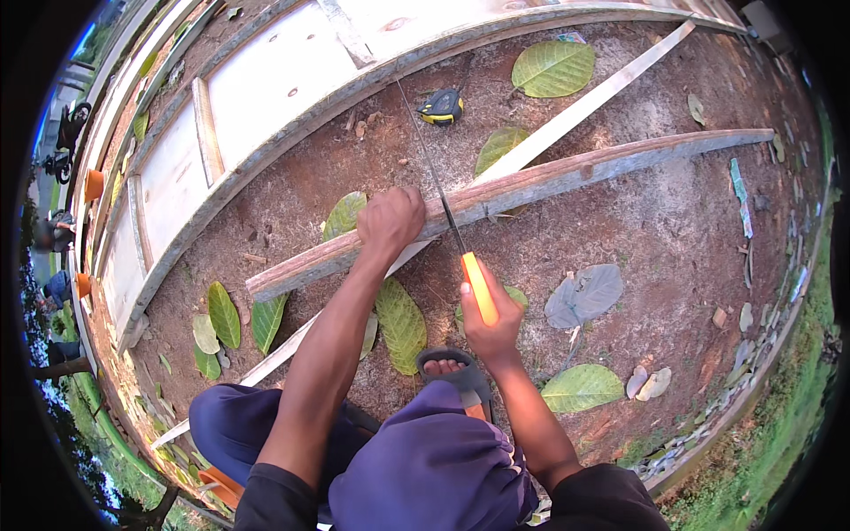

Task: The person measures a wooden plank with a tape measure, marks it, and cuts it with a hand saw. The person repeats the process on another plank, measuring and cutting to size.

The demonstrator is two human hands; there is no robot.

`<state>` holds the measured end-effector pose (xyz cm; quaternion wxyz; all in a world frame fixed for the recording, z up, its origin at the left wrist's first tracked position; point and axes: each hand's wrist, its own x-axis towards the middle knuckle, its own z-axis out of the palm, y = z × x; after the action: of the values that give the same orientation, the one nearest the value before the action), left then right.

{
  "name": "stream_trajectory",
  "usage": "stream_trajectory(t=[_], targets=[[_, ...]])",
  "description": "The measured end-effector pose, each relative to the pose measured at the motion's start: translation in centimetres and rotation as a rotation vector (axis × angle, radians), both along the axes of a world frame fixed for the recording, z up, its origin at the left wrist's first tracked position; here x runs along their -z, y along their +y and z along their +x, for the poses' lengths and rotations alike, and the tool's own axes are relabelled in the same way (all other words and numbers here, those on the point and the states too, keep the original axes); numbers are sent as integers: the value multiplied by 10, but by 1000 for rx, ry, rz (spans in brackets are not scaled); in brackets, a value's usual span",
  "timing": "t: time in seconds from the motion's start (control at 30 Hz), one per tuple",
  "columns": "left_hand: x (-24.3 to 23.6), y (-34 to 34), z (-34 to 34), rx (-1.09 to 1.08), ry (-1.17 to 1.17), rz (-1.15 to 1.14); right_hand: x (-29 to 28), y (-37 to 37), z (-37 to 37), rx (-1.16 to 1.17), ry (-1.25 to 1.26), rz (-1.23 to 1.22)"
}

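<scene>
My left hand [394,212] grips a rough wooden beam [602,162] that lies diagonally over a pale, thin wooden strip [602,93]. In my right hand [491,314] is the orange handle [475,274] of a handsaw, whose long narrow blade [423,150] crosses the beam just right of my left hand and points away from me. A black-and-yellow tape measure [441,106] lies on the dirt beyond the beam, close to the blade's far end.
A large pale panel with wooden framing [266,71] spans the top and left. Big green leaves [553,69] are scattered on the dirt. My sandalled foot [447,376] is below the beam. At the far left are people [57,230], a motorbike [71,137] and orange pots [93,184].
</scene>
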<state>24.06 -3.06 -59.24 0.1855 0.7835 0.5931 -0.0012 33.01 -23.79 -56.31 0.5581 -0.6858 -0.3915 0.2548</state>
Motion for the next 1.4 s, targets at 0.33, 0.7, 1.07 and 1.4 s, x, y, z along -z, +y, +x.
stream_trajectory(t=[0.33, 0.7, 1.07, 1.4], targets=[[2, 0, -18, -96, 21, -196, -7, -103, -9, -53, -34, -91], [0, 2, -15, -112, -18, -150, -15, -97, -2, -102, -75, -80], [1, -2, -20, -176, -70, -47, -74, -79, 10, -56, -29, -101], [-8, -1, -20, -201, -92, -14, -57, -104, 37, -63, -81, -119]])
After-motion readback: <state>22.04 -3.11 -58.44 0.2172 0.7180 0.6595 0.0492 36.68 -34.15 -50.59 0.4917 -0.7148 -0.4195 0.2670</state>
